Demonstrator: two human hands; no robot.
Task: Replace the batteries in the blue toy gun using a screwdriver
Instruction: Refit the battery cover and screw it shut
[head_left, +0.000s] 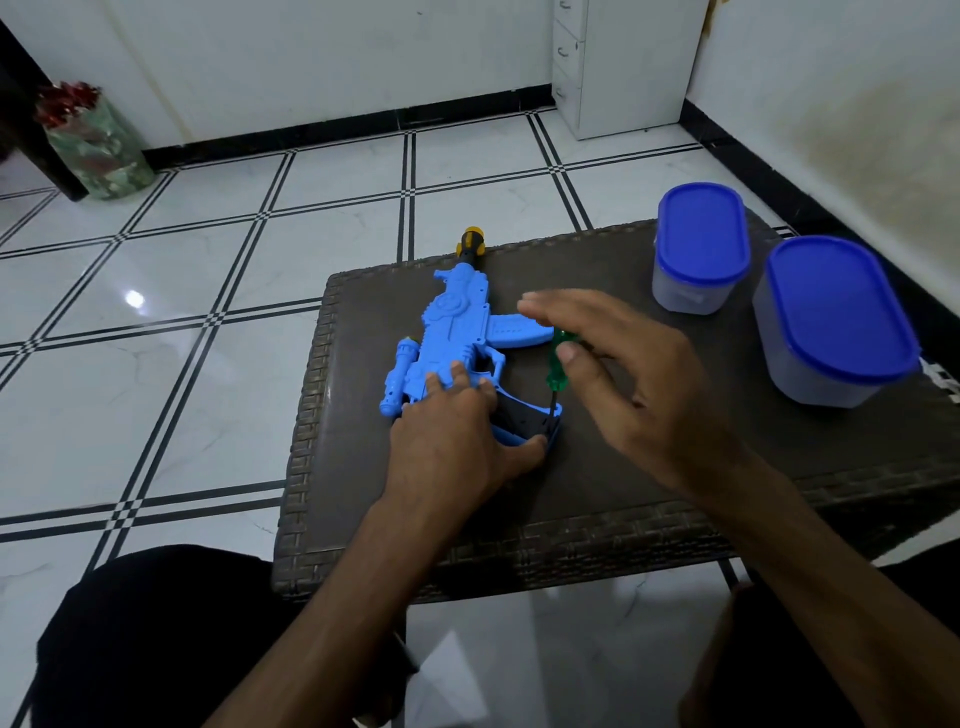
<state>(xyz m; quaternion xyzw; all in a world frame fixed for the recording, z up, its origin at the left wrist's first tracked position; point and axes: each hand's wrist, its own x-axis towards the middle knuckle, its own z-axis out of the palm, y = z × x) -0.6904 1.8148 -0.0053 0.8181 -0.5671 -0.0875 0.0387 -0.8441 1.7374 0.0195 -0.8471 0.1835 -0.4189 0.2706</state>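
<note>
The blue toy gun (457, 322) lies flat on the dark woven table (597, 499), its yellow-and-black muzzle pointing away over the far edge. My left hand (457, 431) presses down on the gun's rear and grip, thumb at the grip's lower edge. A screwdriver with a green translucent handle (558, 364) stands nearly upright, its tip on the dark grip panel. My right hand (623, 374) hovers at the handle with fingers spread and blurred; the thumb touches the handle's top.
Two lidded containers with blue tops stand on the table's right side, a smaller one (701, 249) behind a larger one (836, 322). White tiled floor surrounds the table. A wrapped bouquet (93, 140) leans at the far left wall; a white drawer unit (623, 62) stands beyond.
</note>
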